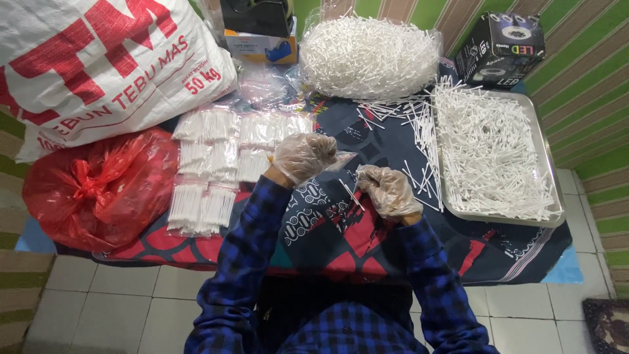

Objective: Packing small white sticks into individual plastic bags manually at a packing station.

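Gloves cover both hands. The left hand (303, 156) has its fingers curled together, pinching a small clear plastic bag (342, 159). The right hand (388, 190) has its fingers closed on 1 thin white stick (352, 195) just below the bag. Both are above a dark patterned cloth (327, 226) between filled stick packets (216, 164) and a metal tray (549, 172), over a tiled floor (118, 308).

**Plastic, Metal and Cloth**

Thin, crinkled clear plastic gloves covered my left hand (303, 156) and right hand (388, 190). The tray (553, 196) was dull, smooth metal. The red bag (98, 190) shone glossy; the patterned tablecloth (327, 229) looked matt woven cloth, my sleeves (246, 255) soft checked flannel.
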